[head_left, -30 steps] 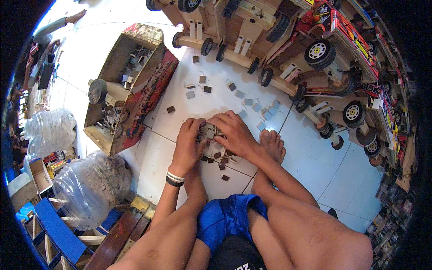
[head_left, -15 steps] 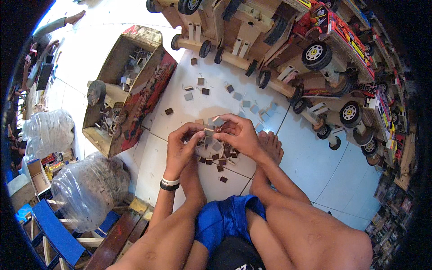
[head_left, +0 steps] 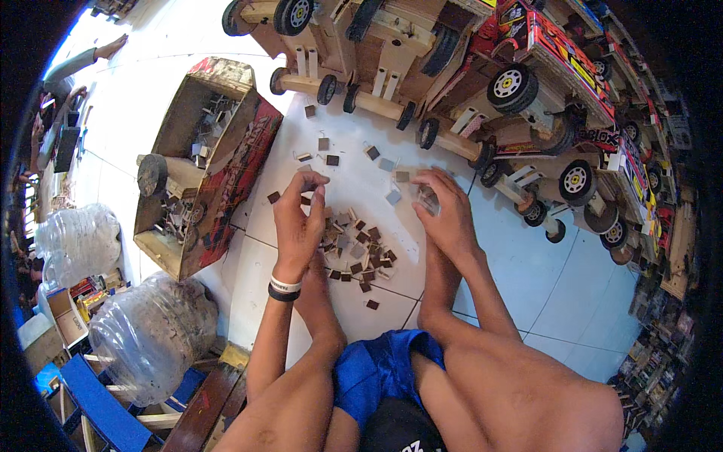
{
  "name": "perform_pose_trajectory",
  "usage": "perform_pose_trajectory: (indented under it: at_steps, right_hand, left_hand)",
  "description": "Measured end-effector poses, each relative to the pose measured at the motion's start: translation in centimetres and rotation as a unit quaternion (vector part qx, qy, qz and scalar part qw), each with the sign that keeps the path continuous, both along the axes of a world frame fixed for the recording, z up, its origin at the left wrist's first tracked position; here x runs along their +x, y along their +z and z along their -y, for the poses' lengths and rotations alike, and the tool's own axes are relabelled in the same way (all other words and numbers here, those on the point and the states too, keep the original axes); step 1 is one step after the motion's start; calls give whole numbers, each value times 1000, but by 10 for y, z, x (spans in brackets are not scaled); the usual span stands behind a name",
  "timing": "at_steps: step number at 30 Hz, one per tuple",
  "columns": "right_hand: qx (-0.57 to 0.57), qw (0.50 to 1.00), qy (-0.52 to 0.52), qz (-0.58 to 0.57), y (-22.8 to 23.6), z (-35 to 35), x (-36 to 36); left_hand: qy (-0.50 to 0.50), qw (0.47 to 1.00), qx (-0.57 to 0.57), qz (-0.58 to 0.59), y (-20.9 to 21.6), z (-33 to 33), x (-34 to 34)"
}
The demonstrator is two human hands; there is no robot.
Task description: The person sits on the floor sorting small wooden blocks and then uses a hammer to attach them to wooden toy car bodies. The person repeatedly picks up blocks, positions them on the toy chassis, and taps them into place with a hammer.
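I sit on a white tiled floor with a pile of small brown and grey wooden pieces (head_left: 360, 245) between my feet. My left hand (head_left: 299, 218), with a black and white wristband, is raised above the left side of the pile, its fingers pinched on a small brown piece. To the right of the pile, my right hand (head_left: 444, 211) has its fingers curled around a small clear and grey part. More loose pieces (head_left: 327, 154) lie scattered farther out on the tiles.
A wooden toy truck body (head_left: 203, 166) filled with small parts lies at the left. Several wooden toy trucks (head_left: 467, 83) with black wheels line the back and right. Clear plastic bags (head_left: 151, 331) and a blue bench (head_left: 98, 407) sit at lower left.
Both hands were together over the pile a second ago. They have since lifted and parted, the left moving left and the right moving right.
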State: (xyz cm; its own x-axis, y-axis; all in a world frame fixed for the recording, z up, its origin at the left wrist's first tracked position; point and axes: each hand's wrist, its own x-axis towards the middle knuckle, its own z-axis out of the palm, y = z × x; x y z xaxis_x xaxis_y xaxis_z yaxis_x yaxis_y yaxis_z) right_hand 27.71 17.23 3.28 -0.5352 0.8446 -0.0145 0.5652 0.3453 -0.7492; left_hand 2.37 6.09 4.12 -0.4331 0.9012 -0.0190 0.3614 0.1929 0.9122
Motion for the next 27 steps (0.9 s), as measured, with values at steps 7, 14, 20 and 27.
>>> perform_pose_trajectory:
  at_steps: [7, 14, 20, 27]
  right_hand:
    - [-4, 982, 188, 7, 1, 39, -21]
    - [41, 956, 278, 89, -27, 73, -46]
    - [74, 944, 316, 67, -25, 68, -45]
    - [-138, 953, 210, -166, -21, 55, -33]
  left_hand:
    - [-179, 961, -102, -183, -12, 21, 8]
    - [-161, 972, -114, -128, -14, 18, -3]
    - [-118, 983, -102, -92, -11, 28, -18]
    - [-40, 990, -103, 84, -3, 38, -28]
